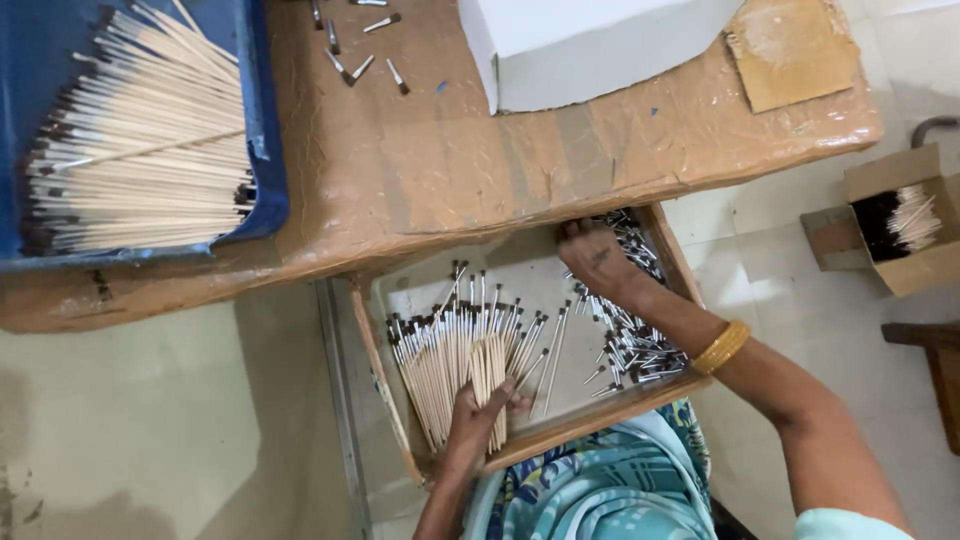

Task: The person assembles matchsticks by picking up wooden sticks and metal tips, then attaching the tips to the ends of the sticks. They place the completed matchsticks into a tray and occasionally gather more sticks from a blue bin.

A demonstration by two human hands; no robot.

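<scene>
Drawer (655,392): shallow wooden tray pulled out from under the table edge, its floor pale, over the person's lap.
Left hand (478,418): at the near side of the drawer, fingers curled shut around a small bundle of wooden brush handles (489,372), held upright with the ends fanned slightly.
Loose brushes (440,345): a pile of thin wooden sticks with metal ferrules, lying in the drawer's left half just beside the held bundle, ferrules pointing away from the person.
Right hand (593,255): reaching to the drawer's far right corner under the table edge, fingers bent down onto a heap of metal ferrules (632,345); whether it pinches any cannot be told.
Bangle (722,346): gold-coloured, on the right wrist.
Table (450,170): brown, wrapped in tape, above the drawer.
Blue tray (265,120): on the table's left, filled with long dark-tipped brushes.
White box (580,45): on the table's far side.
Cardboard box (900,215): on the floor at right, holding more brushes.
</scene>
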